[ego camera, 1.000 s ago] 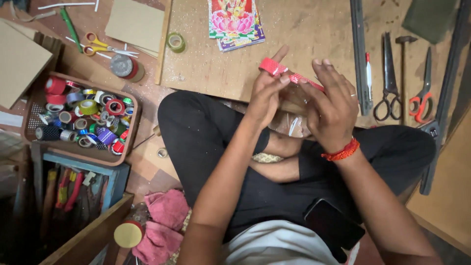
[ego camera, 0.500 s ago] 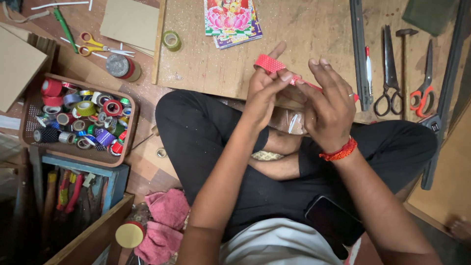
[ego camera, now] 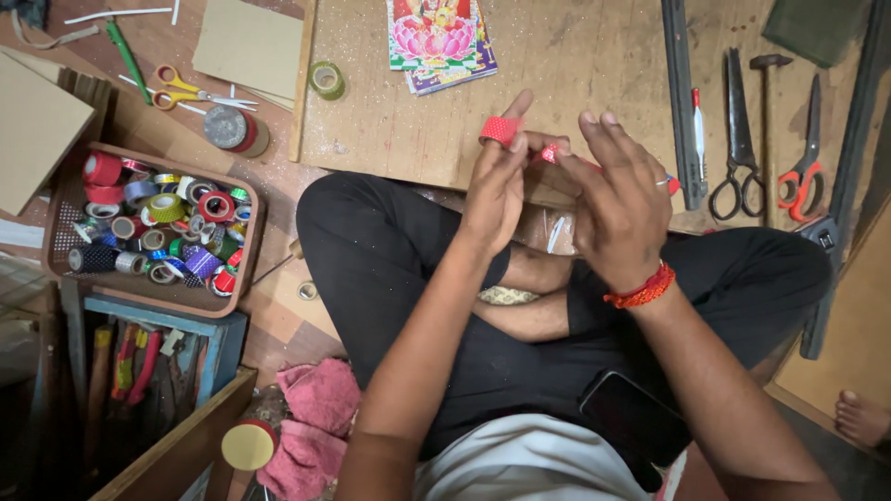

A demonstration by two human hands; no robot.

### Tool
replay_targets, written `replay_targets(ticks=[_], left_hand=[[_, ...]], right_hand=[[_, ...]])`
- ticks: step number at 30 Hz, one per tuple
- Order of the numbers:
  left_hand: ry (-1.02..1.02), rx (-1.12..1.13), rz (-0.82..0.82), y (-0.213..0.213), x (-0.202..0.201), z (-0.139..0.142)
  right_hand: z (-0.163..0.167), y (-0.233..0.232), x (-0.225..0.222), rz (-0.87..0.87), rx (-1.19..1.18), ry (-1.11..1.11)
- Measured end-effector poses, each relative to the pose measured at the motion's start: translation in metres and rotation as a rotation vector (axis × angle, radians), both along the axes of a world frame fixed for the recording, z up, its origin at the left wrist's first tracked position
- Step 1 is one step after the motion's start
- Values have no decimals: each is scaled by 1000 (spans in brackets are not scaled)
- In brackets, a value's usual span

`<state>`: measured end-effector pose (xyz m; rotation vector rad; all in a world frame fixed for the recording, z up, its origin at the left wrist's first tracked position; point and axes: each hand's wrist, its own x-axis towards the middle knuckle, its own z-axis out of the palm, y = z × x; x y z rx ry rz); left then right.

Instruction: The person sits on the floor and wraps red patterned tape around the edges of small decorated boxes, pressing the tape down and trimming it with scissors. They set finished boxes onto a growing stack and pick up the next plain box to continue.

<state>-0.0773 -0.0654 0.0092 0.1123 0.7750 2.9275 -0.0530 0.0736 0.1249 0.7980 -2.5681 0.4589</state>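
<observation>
Red dotted tape (ego camera: 501, 130) sits wrapped around a raised finger of the left hand (ego camera: 497, 190), held above the person's crossed legs and in front of the wooden board (ego camera: 575, 74). The right hand (ego camera: 622, 199) faces it with fingers half spread, and a second bit of red (ego camera: 549, 153) shows between the two hands; it looks pinched by the fingertips, though which hand pinches it I cannot tell, since the backs of both hands hide the grip. A red tip (ego camera: 672, 185) peeks out past the right hand's edge, the rest covered. Something clear and shiny (ego camera: 555, 232) lies under the hands on the lap, mostly hidden.

One red thread band (ego camera: 640, 289) circles the right wrist. A dark phone (ego camera: 631, 417) rests on the right thigh.

On the board lie two overlapping printed pictures (ego camera: 436, 42), cut off by the top edge, and one green tape roll (ego camera: 327, 80). Right of the board: one metal ruler (ego camera: 682, 102), one pen (ego camera: 698, 130), one black pair of shears (ego camera: 738, 139), one hammer (ego camera: 768, 111) and one red-handled pair of scissors (ego camera: 806, 148). A third pair, with yellow and orange handles (ego camera: 186, 88), lies at the left beside a large tape roll (ego camera: 234, 130). The brown tray (ego camera: 65, 223) holds many small tape rolls, too crowded to count. Pink cloth (ego camera: 316, 417) lies below, and a bare foot (ego camera: 863, 417) enters at the right edge.
</observation>
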Motion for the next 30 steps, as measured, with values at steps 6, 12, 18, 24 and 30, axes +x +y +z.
replay_targets(ticks=[6,12,18,24,30], left_hand=[[14,-115,115,13,1,4],[-2,-128,165,9,2,17],[-25,-227,339,16,5,26],[-6,-381,448,14,5,34],[-13,-393,453,14,7,34]], right_hand=[[18,-1,-4,2,-214,-395],[28,0,-18,9,-149,-553],[22,5,-16,-3,-152,-486],[20,30,-6,2,-185,-409],[9,61,15,-72,-272,-337]])
